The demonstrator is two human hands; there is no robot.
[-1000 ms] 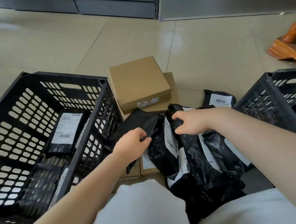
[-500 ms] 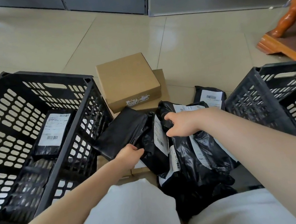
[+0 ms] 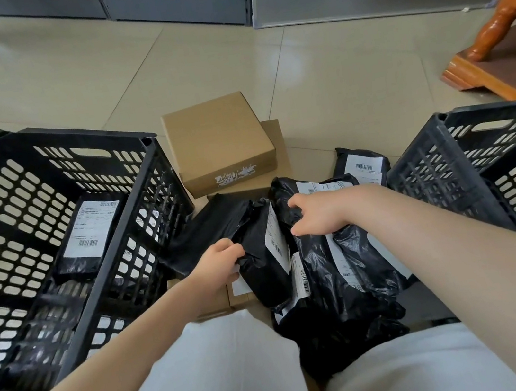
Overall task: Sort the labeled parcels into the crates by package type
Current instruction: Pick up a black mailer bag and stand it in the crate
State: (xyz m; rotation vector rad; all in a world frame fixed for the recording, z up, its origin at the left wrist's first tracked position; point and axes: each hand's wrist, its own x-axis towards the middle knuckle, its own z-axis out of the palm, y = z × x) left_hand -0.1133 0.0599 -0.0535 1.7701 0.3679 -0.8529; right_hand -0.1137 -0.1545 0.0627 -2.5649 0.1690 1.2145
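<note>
A: Your left hand [image 3: 219, 260] has slid nearer since a second ago, fingers [image 3: 232, 248] now curled on the upright black poly mailer [image 3: 264, 252]; your right hand [image 3: 315, 213] still grips the crinkly mailer pile [image 3: 336, 270].

B: So a bag is being singled out?

A: Likely. The slotted left crate [image 3: 16, 213], just beside it, already holds glossy labelled mailers; the stiff cardboard boxes [image 3: 218, 144] wait beyond on the floor, and the right crate [image 3: 482, 170] stands right.
</note>
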